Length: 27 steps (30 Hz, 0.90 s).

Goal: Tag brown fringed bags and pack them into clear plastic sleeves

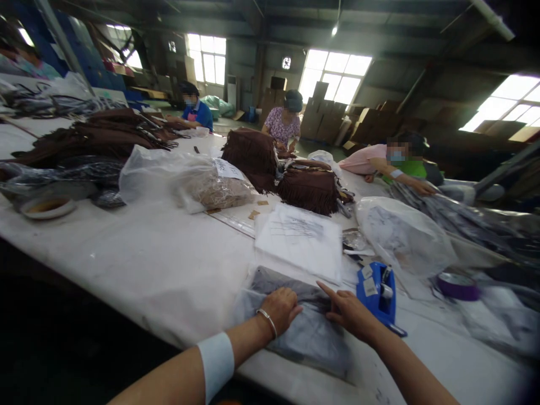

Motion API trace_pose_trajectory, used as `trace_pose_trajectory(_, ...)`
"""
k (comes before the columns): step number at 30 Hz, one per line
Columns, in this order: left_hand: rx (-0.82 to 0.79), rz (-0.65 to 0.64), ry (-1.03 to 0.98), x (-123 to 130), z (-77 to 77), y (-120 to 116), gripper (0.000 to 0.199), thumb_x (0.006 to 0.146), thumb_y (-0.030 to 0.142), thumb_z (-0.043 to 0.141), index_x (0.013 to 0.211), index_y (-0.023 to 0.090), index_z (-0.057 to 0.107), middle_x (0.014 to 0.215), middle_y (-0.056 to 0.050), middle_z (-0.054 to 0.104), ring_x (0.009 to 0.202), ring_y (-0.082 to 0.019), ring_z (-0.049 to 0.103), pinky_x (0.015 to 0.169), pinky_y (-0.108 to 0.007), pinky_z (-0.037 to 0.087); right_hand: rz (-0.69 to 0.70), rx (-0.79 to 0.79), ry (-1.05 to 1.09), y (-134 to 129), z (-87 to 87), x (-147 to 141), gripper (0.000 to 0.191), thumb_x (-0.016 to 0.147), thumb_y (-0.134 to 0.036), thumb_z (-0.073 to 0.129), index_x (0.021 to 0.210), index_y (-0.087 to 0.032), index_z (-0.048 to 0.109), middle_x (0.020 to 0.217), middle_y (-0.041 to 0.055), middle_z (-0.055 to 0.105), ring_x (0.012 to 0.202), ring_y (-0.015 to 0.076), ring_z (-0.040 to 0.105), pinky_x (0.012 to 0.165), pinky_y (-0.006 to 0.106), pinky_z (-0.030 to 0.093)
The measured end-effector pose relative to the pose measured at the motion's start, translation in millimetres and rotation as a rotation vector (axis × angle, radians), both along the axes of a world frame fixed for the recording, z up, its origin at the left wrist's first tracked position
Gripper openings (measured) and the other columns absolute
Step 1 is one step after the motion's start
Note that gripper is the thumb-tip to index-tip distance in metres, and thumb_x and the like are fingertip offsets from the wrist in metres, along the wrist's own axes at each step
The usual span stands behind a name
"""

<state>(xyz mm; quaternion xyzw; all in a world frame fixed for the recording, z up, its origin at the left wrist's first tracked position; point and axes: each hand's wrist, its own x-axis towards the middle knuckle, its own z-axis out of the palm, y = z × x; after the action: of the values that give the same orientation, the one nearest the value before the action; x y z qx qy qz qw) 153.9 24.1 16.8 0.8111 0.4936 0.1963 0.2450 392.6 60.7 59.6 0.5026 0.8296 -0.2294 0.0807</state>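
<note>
Two-handed, in the head view, works over a grey packet (314, 340) lying flat at the white table's (156, 264) near edge. Rests the left hand (279, 306) on it, fingers curled, grip impossible to tell. Holds the right hand (351, 315) at its right side, index finger outstretched, thumb apart, gripping nothing. Has white sheets (299, 242) beyond, a blue tape dispenser (382, 310) right.

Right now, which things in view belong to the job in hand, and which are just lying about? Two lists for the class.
In the job:
grey plastic-wrapped packet, under the left hand; right hand over it, contact unclear
perhaps the white printed stack just beyond

Apparently lying about:
purple tape roll
brown fringed bundles
blue tape dispenser, though close by
</note>
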Motion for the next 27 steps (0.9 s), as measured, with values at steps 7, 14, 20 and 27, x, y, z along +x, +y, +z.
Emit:
trace_pose_trajectory(7,0.004,-0.001,-0.010,-1,-1.1,1,0.022,0.090,0.033,0.043,0.082,0.017,0.055,0.084,-0.008,0.059,0.082,-0.024,0.055,0.074,-0.036,0.043,-0.199,0.307,-0.213,-3,2.3,3,0.078,0.078,-0.027,0.064,0.144,-0.024,0.023,0.077,0.0069,0.061,0.083,0.0257,0.058,0.080,0.036,0.040)
trace_pose_trajectory(14,-0.047,-0.014,-0.049,1,1.6,3,0.020,0.089,0.031,0.046,0.083,0.015,0.057,0.083,-0.009,0.059,0.082,-0.024,0.055,0.075,-0.036,0.043,-0.368,0.236,0.140,-29,-11.2,16,0.069,0.080,-0.034,0.058,0.142,-0.026,0.028,0.072,-0.0004,0.057,0.071,0.0198,0.055,0.076,0.034,0.045)
trace_pose_trajectory(20,-0.072,-0.173,-0.181,-46,13.4,8,0.018,0.075,0.029,0.069,0.075,0.016,0.058,0.098,-0.006,0.059,0.095,-0.020,0.053,0.088,-0.032,0.041,-0.418,0.292,0.337,-22,3.8,16,0.031,0.083,-0.047,0.052,0.095,-0.022,0.067,0.098,0.0062,0.060,0.098,0.0235,0.052,0.094,0.040,0.035)
trace_pose_trajectory(27,-0.192,0.076,-0.175,-105,2.0,0,0.017,0.080,0.031,0.063,0.074,0.016,0.058,0.080,-0.003,0.062,0.077,-0.016,0.055,0.074,-0.028,0.042,-0.210,-0.196,0.459,-12,36.9,-78,0.035,0.088,-0.048,0.044,0.080,-0.020,0.063,0.080,0.0017,0.065,0.080,0.0177,0.058,0.076,0.030,0.042)
